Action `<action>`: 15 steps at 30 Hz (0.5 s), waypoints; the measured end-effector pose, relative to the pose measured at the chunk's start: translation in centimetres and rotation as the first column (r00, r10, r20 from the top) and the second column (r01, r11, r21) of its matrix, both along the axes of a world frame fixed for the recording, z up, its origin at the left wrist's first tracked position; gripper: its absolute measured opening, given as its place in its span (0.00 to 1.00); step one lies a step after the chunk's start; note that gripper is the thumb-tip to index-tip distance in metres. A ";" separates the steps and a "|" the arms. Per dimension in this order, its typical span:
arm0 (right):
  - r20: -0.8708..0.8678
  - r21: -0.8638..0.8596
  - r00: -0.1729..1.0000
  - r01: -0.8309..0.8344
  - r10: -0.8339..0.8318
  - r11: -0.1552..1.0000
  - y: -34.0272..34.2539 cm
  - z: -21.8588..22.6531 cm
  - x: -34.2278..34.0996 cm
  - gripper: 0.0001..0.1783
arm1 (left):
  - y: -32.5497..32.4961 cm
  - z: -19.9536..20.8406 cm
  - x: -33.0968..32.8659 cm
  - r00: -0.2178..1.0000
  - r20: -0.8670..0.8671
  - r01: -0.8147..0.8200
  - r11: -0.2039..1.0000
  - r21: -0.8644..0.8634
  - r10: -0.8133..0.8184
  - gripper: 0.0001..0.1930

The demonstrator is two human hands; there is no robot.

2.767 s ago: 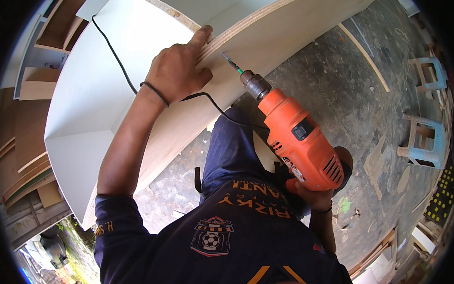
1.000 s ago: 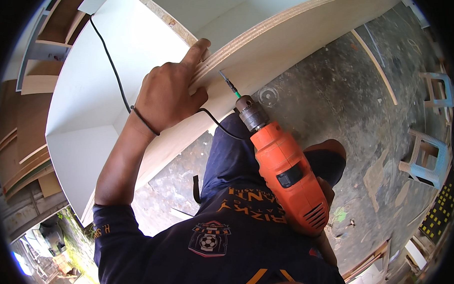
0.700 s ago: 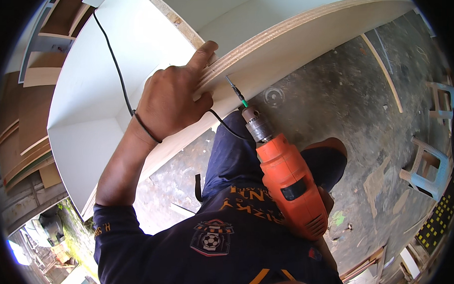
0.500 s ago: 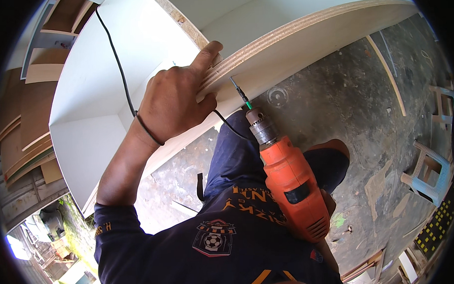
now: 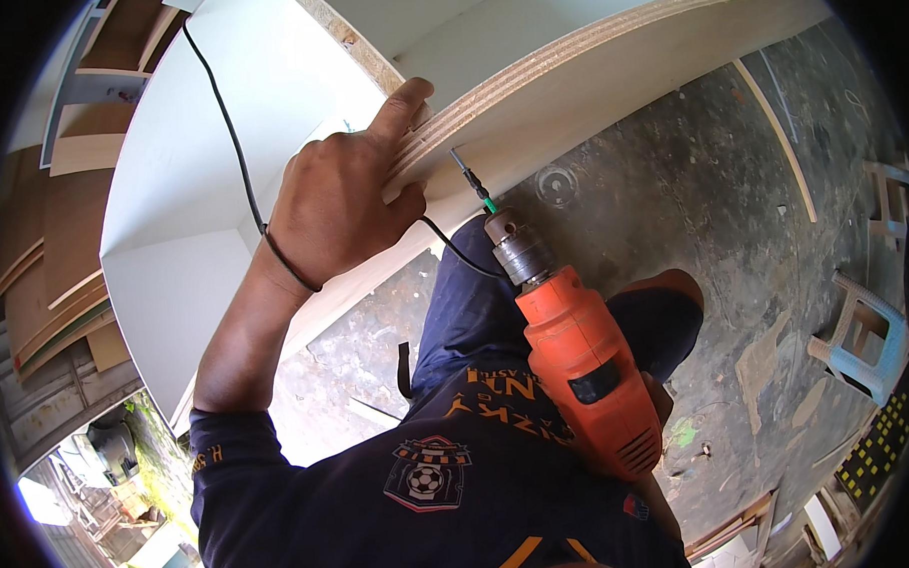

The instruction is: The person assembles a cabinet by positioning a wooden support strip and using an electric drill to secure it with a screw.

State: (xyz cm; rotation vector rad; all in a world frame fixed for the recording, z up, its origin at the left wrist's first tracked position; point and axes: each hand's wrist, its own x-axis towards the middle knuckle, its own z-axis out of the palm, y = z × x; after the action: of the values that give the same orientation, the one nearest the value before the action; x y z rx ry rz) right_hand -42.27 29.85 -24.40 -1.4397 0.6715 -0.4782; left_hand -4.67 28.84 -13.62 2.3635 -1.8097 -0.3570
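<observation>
An orange power drill (image 5: pixel 589 364) with a metal chuck points up and left, a thin driver bit (image 5: pixel 471 175) in its jaws. My right hand (image 5: pixel 661 399) is closed round the drill's handle, mostly hidden behind its body. The bit's tip is at the outer face of a pale wooden panel (image 5: pixel 608 88); whether it goes in cannot be told. My left hand (image 5: pixel 337 203) grips that panel's layered edge, index finger stretched over the top and thumb against the outer face. A black cable (image 5: pixel 231 122) passes round my left wrist.
The panel belongs to a large white cabinet carcass (image 5: pixel 164 284), with a divider (image 5: pixel 351 37) meeting its edge. Wooden boards (image 5: pixel 64 288) are stacked at the left. A pale strip (image 5: pixel 778 142) lies on the stained floor (image 5: pixel 712 205); a plastic stool (image 5: pixel 862 340) stands at the right.
The cabinet edge, my left hand and the bit's tip appear slightly further left and up. Both hands keep their holds, and the tip stays at the panel.
</observation>
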 end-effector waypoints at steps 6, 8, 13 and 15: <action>0.007 0.021 1.000 -0.023 0.023 1.000 0.0 0.0 0.1 0.51 | 0.1 -0.1 0.0 1.000 0.019 -0.014 1.000 0.025 0.014 0.40; 0.007 0.029 0.999 -0.031 0.031 0.999 0.0 -0.1 0.2 0.52 | 0.1 0.0 -0.1 1.000 -0.006 -0.001 1.000 -0.003 0.001 0.40; 0.007 0.045 0.999 -0.048 0.047 0.998 0.2 0.0 0.2 0.55 | 0.0 0.0 0.0 1.000 -0.012 0.002 1.000 -0.008 -0.003 0.40; 0.012 0.058 0.998 -0.063 0.063 0.996 0.2 -0.1 0.3 0.56 | 0.1 0.0 0.0 1.000 0.001 -0.009 1.000 -0.003 0.009 0.41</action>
State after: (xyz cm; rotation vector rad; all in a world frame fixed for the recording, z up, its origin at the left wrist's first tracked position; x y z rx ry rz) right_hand -42.01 30.06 -24.51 -1.3988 0.6255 -0.4133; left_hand -4.65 28.95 -13.63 2.3693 -1.7989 -0.3512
